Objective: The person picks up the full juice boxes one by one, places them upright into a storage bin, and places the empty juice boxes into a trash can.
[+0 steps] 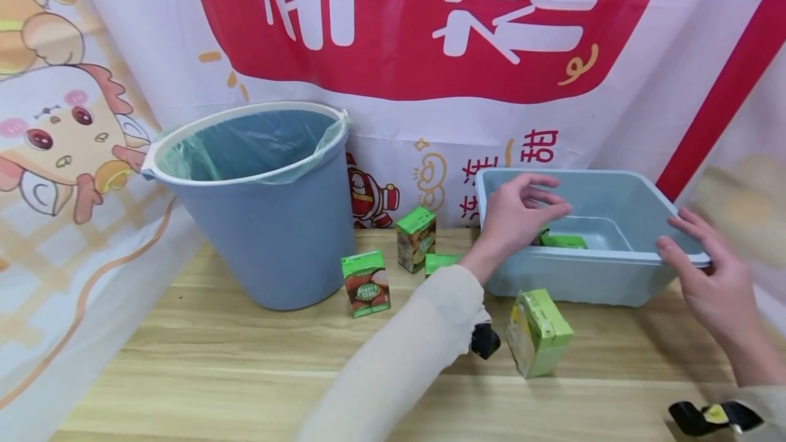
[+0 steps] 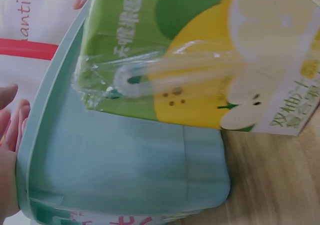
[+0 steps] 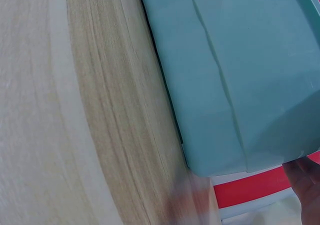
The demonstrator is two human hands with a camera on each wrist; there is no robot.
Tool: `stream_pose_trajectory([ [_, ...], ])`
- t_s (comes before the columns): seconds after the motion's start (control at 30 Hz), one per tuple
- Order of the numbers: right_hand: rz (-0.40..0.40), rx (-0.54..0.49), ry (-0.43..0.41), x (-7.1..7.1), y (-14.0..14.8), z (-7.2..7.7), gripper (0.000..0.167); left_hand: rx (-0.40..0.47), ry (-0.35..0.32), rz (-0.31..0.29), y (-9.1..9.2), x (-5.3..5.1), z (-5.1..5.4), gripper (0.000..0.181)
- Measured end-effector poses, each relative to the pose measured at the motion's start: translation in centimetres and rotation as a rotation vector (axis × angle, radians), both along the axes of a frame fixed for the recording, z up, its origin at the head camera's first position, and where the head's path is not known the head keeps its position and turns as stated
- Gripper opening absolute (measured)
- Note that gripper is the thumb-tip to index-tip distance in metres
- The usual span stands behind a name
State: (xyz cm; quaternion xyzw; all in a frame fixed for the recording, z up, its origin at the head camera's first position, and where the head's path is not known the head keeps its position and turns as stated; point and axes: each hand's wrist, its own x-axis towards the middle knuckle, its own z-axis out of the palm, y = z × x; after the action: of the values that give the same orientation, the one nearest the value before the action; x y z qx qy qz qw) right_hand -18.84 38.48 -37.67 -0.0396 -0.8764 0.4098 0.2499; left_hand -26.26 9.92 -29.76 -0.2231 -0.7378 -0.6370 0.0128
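Observation:
In the head view, a light-blue plastic tub (image 1: 571,278) stands on the right of the table. My left hand (image 1: 522,207) is over its left side, fingers loosely bent, with nothing visible in them. Below that hand a green-topped carton (image 1: 563,242) lies in the tub, partly hidden. My right hand (image 1: 712,264) grips the tub's right rim corner; the right wrist view catches only part of this hand (image 3: 304,185). Beside my left wrist stands a yellow-green juice carton (image 1: 540,333), large in the left wrist view with its clear-wrapped straw (image 2: 175,70).
A blue trash bin (image 1: 276,230) with a clear liner stands at the left. Between bin and tub are a red-fronted carton (image 1: 366,285), a brown-fronted carton (image 1: 416,239) and a green-topped carton (image 1: 439,263) partly behind my left arm. A printed cloth (image 1: 399,67) hangs behind.

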Motion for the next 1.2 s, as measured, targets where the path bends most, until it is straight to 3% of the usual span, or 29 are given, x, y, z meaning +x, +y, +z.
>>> stream_pose_trajectory([
  [0.2, 0.003, 0.004, 0.002, 0.1, 0.1, 0.0, 0.059, 0.011, -0.008, 0.031, -0.4, 0.8, -0.4, 0.037],
  [0.5, 0.018, -0.001, 0.002, -0.1, 0.1, 0.0, 0.059, 0.112, -0.064, 0.023, -1.8, 2.4, -0.4, 0.033],
  [0.73, 0.025, -0.008, 0.027, 0.0, 0.3, 0.1, 0.057, 0.127, -0.107, 0.017, -3.1, 3.6, -0.6, 0.035],
  [0.97, 0.002, 0.009, 0.008, 0.0, 0.4, 0.0, 0.058, 0.140, -0.113, -0.039, -4.4, 4.8, -1.1, 0.037],
  [1.2, 0.020, -0.003, 0.035, 0.0, 0.4, 0.1, 0.057, 0.168, -0.121, -0.086, -5.1, 6.6, -2.3, 0.033],
])
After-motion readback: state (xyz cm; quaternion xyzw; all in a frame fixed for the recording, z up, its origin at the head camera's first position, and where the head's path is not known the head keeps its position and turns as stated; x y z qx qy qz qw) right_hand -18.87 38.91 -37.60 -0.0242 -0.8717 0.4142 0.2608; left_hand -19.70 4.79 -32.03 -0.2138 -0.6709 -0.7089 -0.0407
